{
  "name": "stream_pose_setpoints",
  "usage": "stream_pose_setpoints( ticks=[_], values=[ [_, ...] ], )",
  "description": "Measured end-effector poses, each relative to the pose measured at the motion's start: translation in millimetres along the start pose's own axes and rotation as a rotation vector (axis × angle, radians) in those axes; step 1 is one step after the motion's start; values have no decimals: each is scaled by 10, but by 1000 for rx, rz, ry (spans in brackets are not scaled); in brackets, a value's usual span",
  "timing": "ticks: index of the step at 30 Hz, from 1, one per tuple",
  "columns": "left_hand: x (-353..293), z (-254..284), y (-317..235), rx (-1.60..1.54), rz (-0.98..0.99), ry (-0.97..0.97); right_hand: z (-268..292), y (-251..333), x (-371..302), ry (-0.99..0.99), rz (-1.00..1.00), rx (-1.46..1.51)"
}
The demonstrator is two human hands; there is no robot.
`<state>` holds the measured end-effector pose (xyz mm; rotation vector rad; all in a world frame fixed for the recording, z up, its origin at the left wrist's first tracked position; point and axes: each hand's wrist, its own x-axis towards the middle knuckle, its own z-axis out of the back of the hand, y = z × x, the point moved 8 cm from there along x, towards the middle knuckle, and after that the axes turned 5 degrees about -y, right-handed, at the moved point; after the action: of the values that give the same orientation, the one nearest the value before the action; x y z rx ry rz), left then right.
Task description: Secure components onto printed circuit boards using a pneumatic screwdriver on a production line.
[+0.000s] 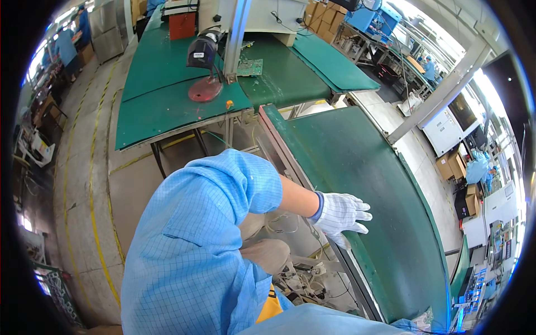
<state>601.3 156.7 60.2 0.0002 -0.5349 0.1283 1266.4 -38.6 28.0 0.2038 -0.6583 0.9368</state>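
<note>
My left hand point(341, 214), in a white glove with thin dark stripes, reaches across to the right over the near edge of a green conveyor belt point(385, 184). Its fingers are stretched out and slightly apart, and nothing shows in them. Whether the palm touches the belt or its metal side rail point(357, 279), I cannot tell. A pale gloved part below the palm looks like the thumb, hanging by the rail. The blue checked sleeve point(190, 223) covers most of the left arm. My right hand is out of view.
A green-topped table point(151, 109) ahead carries a black scanner point(202, 51) on a red round base point(205, 89). Beside a metal post point(237, 39), a green circuit board point(250, 67) lies on the far belt point(285, 72). Cables point(301, 282) tangle below the near belt.
</note>
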Motion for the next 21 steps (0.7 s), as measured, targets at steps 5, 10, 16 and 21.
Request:
stream_pose_setpoints(
  ticks=[5, 10, 16, 21],
  values=[
    [-16, 37, 118, 13, 41, 11, 137, -206, -336, -13, 27, -77],
    [-38, 30, 228, -14, 34, 6, -296, -274, -300, 37, -185, 114],
    [-35, 22, 371, 1, 63, 37, 139, 1293, -305, 275, -212, 180],
    [-100, -19, 496, -6, 155, 131, 1198, 3251, -373, 350, -299, 509]
  ],
)
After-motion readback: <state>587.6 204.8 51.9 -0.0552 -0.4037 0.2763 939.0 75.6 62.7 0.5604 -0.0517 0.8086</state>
